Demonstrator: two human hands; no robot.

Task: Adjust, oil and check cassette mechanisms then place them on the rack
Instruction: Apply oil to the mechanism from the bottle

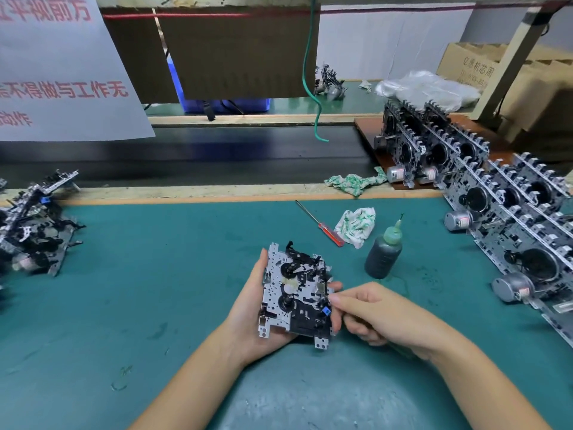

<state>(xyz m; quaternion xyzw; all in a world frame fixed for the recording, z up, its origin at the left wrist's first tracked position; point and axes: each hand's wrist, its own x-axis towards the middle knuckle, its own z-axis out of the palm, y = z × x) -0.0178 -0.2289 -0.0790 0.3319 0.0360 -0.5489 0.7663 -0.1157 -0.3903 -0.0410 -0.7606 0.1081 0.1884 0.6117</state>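
Your left hand [248, 318] cradles the cassette mechanism [294, 293], near the oil bottle [384, 252]; it looks light, rigid, delicate, so grip plate edges while your right hand [369, 311] pinches its side.

Silver-black cassette mechanism [294, 293] lies face-up above green mat.

Teal mat [155, 290] laid over bench. Two green-printed rags noted: one [356, 226] on mat, other [353, 182] at conveyor [217, 156] edge. Paper notice [62, 72] hung upper left, cardboard sheet [238, 51] beside it. Green wire [310, 72] hung down. Plastic bags [428, 88] and carton [471, 65] observed far right.
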